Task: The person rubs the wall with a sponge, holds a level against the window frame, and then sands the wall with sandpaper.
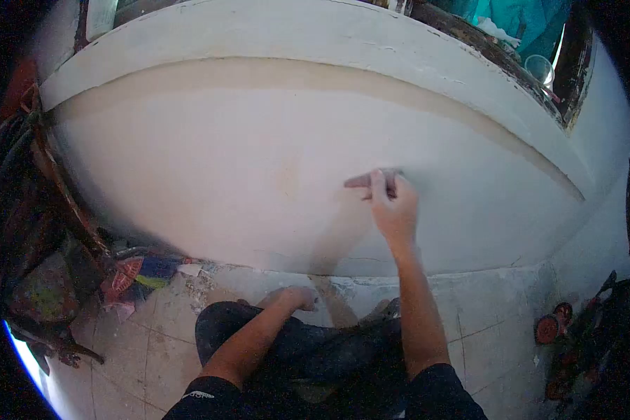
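Observation:
My right hand (393, 196) is closed on a brown, flat piece of sandpaper (359, 181), pinched between thumb and fingers. It is up against the white wall (210, 154), right of the middle of the view. Part of the sandpaper lies hidden behind my fingers. Low down, near my knee, my left hand (299, 298) hangs in front of the wall's foot. Its fingers are too small and dim to make out, and no object shows in it. A faint yellowish patch marks the wall left of the sandpaper.
Above the wall runs a white ledge (294, 35), with a clear plastic cup (539, 68) and teal plastic sheeting (532, 24) at the upper right. Dusty floor tiles (168, 350) lie below. Dark clutter stands at left; a red wheeled object (549, 327) sits at right.

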`<state>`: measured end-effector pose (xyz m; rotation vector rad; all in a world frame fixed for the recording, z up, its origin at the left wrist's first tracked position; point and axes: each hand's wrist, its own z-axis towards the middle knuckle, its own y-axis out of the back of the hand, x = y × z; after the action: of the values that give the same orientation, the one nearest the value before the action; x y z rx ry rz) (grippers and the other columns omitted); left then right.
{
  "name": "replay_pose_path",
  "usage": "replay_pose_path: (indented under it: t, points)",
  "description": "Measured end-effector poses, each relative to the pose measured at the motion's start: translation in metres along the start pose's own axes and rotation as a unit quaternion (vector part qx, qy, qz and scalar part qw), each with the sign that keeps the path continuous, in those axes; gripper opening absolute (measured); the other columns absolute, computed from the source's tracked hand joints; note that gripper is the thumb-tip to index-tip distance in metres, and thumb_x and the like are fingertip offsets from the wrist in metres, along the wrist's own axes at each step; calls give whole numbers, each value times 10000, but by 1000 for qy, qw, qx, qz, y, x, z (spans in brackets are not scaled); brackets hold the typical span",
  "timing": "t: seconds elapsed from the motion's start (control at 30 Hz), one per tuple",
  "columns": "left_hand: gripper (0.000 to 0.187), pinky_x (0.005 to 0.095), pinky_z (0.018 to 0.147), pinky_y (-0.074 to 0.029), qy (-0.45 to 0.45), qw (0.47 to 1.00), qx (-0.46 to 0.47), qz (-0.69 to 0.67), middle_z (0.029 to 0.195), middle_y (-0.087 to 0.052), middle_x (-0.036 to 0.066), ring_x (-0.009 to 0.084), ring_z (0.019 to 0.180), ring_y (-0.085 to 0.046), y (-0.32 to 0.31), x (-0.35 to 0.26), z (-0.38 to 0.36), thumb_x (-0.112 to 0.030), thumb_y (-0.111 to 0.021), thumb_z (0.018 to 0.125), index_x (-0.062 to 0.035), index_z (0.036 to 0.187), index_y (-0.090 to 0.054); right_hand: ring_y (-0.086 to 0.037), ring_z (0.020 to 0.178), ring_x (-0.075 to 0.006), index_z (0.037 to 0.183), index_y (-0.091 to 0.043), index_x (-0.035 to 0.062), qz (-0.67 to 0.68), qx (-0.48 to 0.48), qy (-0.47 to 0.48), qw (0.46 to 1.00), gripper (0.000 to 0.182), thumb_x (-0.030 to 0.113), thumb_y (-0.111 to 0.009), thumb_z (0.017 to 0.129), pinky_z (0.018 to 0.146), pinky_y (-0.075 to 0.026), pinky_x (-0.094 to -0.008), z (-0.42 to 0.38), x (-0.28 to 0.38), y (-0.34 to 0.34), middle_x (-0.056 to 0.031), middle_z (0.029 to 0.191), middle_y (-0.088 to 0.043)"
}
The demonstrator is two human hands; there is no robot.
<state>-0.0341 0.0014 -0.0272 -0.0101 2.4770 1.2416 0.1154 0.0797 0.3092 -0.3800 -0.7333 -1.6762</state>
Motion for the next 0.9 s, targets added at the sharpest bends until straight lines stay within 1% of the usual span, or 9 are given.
replay_pose_path:
  t: [0.07, 0.2, 0.3, 0.4, 0.47, 0.53, 0.73, 0.8, 0.9]
  points:
    - [537, 498, 1020, -505, 3, 1000, -11, -13, 1361, -640, 129, 351, 1234, -613, 1, 3, 4, -478, -675, 898, -159, 1328, -640, -594, 572, -74, 854, -722, -18, -38, -14, -106, 993, 327, 259, -640, 1008, 531, -462, -264, -1, -9, 29, -46, 686, -690]
    - [540, 497, 1026, -504, 29, 999, -16, -4, 1369, -634, 127, 351, 1241, -609, 20, -19, -24, -482, -673, 901, -156, 1330, -640, -580, 581, -82, 843, -718, -33, -109, -127, -42, 985, 333, 255, -657, 998, 540, -441, -272, 48, 21, 63, -39, 689, -690]
    - [575, 497, 1032, -502, 43, 996, 4, -79, 1374, -628, 141, 354, 1248, -606, 61, -43, -82, -491, -667, 907, -143, 1362, -618, -671, 602, -157, 744, -704, -16, -91, -126, -27, 988, 416, 308, -636, 996, 582, -507, -338, 71, 54, 43, -107, 653, -697]
    - [578, 503, 1030, -502, 46, 996, -47, -66, 1369, -632, 143, 355, 1247, -607, 44, -34, -65, -491, -667, 910, -139, 1366, -613, -599, 614, -111, 803, -702, -45, -130, -63, -35, 989, 362, 262, -666, 992, 587, -474, -306, 54, 53, 13, -78, 690, -687]
    - [582, 509, 1030, -501, 79, 993, -40, -72, 1372, -632, 138, 353, 1244, -611, 69, -54, -93, -494, -668, 912, -136, 1368, -612, -605, 614, -115, 795, -701, -47, -50, -25, 36, 998, 386, 279, -656, 997, 596, -483, -320, 26, 32, -11, -78, 665, -677]
    - [584, 514, 1030, -500, 111, 990, -18, -83, 1378, -631, 132, 351, 1241, -614, 76, -61, -102, -496, -668, 913, -136, 1369, -614, -642, 619, -142, 832, -712, -34, -79, -19, 38, 996, 347, 265, -647, 995, 603, -501, -335, 8, 16, -3, -98, 668, -686]
    - [581, 509, 1029, -500, 31, 996, -55, -63, 1397, -623, 124, 334, 1245, -618, 41, -33, -58, -522, -649, 922, -125, 1346, -639, -693, 632, -182, 876, -729, -21, -196, -97, -58, 974, 327, 267, -637, 999, 611, -521, -355, 41, 5, 55, -126, 703, -719]
    - [555, 495, 1029, -502, 42, 999, -20, -25, 1385, -632, 123, 334, 1243, -620, 41, -32, -49, -503, -650, 921, -131, 1332, -653, -694, 630, -182, 858, -724, -21, -183, -173, 41, 967, 331, 262, -630, 1003, 598, -515, -362, 66, 28, 54, -138, 702, -718]
    - [529, 490, 1032, -501, 13, 998, -49, -44, 1382, -634, 124, 336, 1249, -616, 24, -18, -30, -452, -639, 919, -126, 1335, -651, -691, 612, -221, 848, -726, -1, -181, -89, 81, 976, 286, 226, -634, 995, 585, -511, -366, 58, 62, -3, -152, 681, -695]
